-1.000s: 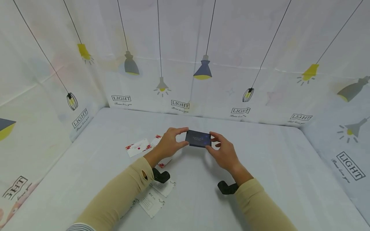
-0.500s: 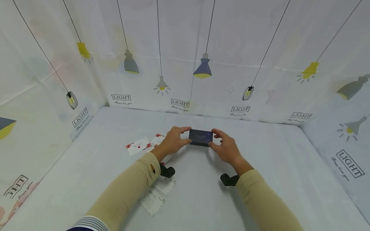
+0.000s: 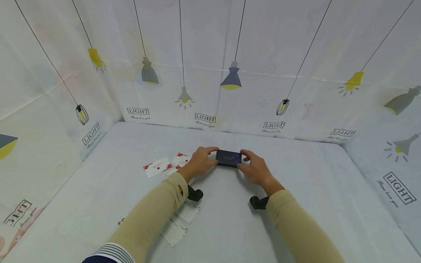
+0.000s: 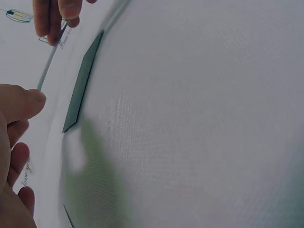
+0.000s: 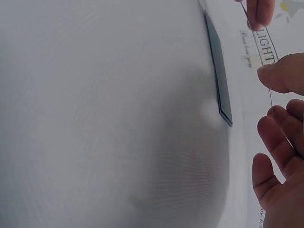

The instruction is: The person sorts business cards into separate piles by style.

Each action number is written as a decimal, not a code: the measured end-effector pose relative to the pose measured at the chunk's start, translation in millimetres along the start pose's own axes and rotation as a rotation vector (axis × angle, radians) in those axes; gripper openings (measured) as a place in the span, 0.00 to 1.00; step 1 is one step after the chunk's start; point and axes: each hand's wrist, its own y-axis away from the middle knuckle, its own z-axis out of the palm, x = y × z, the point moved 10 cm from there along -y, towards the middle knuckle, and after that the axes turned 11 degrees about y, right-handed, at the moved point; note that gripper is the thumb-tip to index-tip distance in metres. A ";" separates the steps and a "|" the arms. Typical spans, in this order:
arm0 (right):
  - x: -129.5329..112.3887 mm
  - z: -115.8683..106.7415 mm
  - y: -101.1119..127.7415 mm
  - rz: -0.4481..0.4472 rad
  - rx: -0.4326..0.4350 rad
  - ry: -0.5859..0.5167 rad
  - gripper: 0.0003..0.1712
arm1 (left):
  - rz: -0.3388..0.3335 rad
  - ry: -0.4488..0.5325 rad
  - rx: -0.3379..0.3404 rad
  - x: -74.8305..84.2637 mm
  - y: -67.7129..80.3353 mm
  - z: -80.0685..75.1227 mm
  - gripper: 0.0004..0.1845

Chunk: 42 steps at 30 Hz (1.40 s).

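Nearest, at about seven o'clock on the desk [image 3: 296, 171], white printed cards [image 3: 179, 223] lie by the left sleeve. Farther out, more cards [image 3: 158, 167] with red print sit at ten o'clock. At the centre the dark flat case [image 3: 228, 158] lies on the cloth. The left hand [image 3: 199, 161] and right hand [image 3: 255, 168] flank its short ends, each grip loosely curved with fingertips at the edges; whether they pinch it is unclear.

A dark card case [image 3: 228, 158] is being held on the table [image 3: 309, 190] between the left hand [image 3: 199, 161] and right hand [image 3: 256, 168].
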 end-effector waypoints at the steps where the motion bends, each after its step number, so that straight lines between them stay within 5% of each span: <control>1: 0.7 0.5 -0.4 0.005 -0.004 0.001 0.34 | -0.009 -0.003 -0.001 -0.9 -0.8 1.0 0.28; 10: 6.5 4.9 -4.8 0.015 -0.020 0.011 0.34 | -0.080 -0.011 -0.025 -9.7 -7.1 11.5 0.28; 20: 11.5 10.8 -9.1 0.032 -0.037 0.010 0.34 | -0.031 -0.002 -0.033 -14.0 -12.4 17.1 0.28; 42: 13.3 19.6 -18.0 0.035 -0.068 0.052 0.34 | -0.099 -0.046 -0.041 -23.1 -12.2 19.0 0.26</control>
